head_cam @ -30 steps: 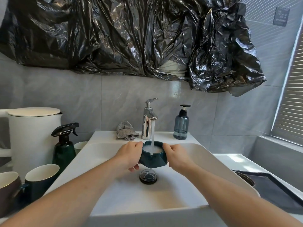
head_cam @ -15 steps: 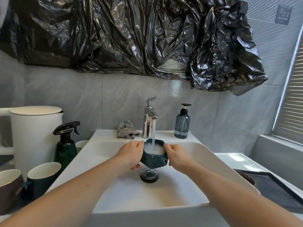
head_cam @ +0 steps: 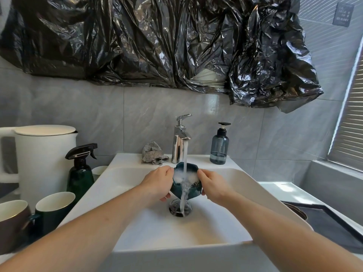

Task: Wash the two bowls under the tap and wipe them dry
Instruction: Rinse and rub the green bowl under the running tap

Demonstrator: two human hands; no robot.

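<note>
The left hand and right hand each grasp a side of one dark bowl, fingers curled round its rim and wall. The bowl is tipped toward the person under the tap, directly above the drain, and water runs through it and spills off its near lip into the sink.

The wet, tilted bowl looks likely to slip, since the stream strikes it while only fingertips hold the sides; a drop would knock it against the sink. Tipped further, it could throw splash over the sink's front edge.

By count: one bowl in hand; the second bowl cannot be picked out with certainty. One cloth lies just left of the tap, one soap bottle to its right. Left of the sink stand one spray bottle, one white kettle and two large cups.
</note>
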